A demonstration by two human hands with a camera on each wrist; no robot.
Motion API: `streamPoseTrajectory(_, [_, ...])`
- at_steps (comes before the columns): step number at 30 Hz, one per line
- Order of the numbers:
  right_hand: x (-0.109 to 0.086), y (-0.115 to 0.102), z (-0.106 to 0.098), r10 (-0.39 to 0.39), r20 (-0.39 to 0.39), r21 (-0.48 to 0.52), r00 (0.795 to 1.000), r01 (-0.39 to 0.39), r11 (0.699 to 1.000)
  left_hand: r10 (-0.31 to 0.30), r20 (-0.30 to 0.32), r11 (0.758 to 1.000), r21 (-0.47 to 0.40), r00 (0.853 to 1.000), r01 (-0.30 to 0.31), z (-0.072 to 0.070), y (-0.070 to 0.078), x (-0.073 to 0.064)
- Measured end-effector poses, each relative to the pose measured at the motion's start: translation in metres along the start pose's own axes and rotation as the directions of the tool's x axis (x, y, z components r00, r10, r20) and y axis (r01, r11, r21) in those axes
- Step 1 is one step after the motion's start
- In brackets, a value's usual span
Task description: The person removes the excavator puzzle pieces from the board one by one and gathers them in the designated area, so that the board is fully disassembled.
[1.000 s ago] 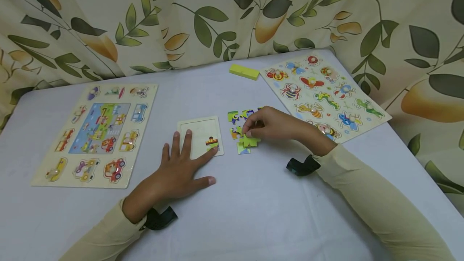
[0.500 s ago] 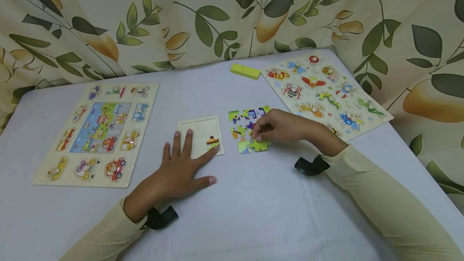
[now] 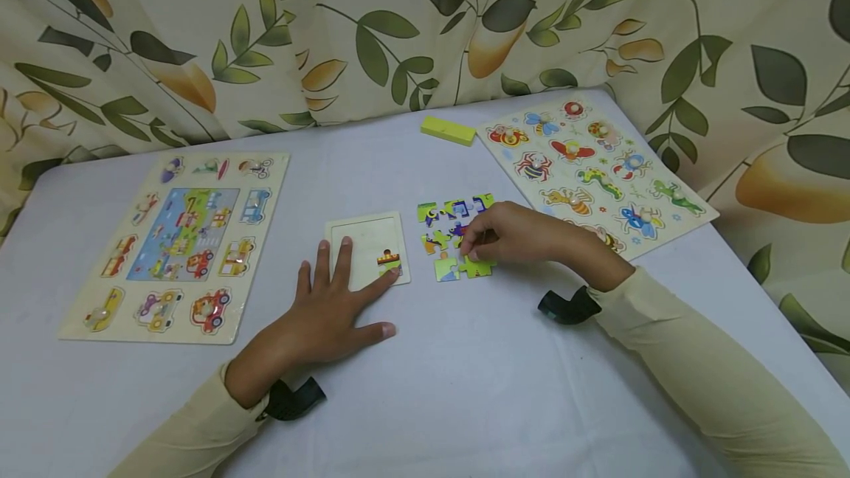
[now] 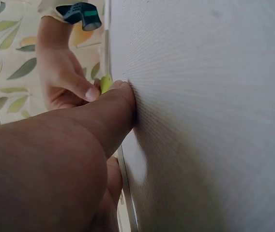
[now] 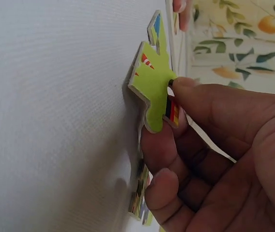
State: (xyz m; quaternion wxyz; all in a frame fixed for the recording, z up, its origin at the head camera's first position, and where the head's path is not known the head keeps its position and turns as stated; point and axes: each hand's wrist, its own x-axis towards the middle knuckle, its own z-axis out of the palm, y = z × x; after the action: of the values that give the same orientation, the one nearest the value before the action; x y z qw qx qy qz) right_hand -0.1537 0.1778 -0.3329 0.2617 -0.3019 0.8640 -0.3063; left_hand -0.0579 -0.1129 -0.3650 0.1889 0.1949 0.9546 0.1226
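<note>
My left hand (image 3: 325,319) lies with fingers spread over the near side of a small square puzzle tray (image 3: 367,226). Its index fingertip touches a green-and-brown puzzle piece (image 3: 388,260) set in the tray's near right corner. My right hand (image 3: 508,233) pinches the edge of a green puzzle piece (image 5: 153,79), which stands slightly tilted at the near right of a group of loose pieces (image 3: 428,212). In the right wrist view the thumb (image 5: 188,89) meets the piece's edge, and a piece with black, red and yellow stripes (image 5: 172,111) shows behind it.
A large peg board with vehicles (image 3: 153,316) lies at the left, and another with insects (image 3: 551,168) at the right. Behind the loose pieces sits a yellow-green block (image 3: 448,131). A leaf-patterned curtain (image 3: 372,35) hangs along the table's far edge.
My right hand has shifted a little to the right with the green puzzle piece, uncovering more loose pieces. During the last half second it has stayed nearly still. The left hand has not moved.
</note>
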Motion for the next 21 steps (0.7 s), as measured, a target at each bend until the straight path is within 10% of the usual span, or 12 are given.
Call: streamPoseTrajectory(21, [0.0001, 0.0025, -0.0059, 0.021, 0.037, 0.002, 0.999, -0.021, 1.000, 0.021, -0.013, 1.000, -0.010, 1.000, -0.021, 0.0001, -0.0016, 0.0000])
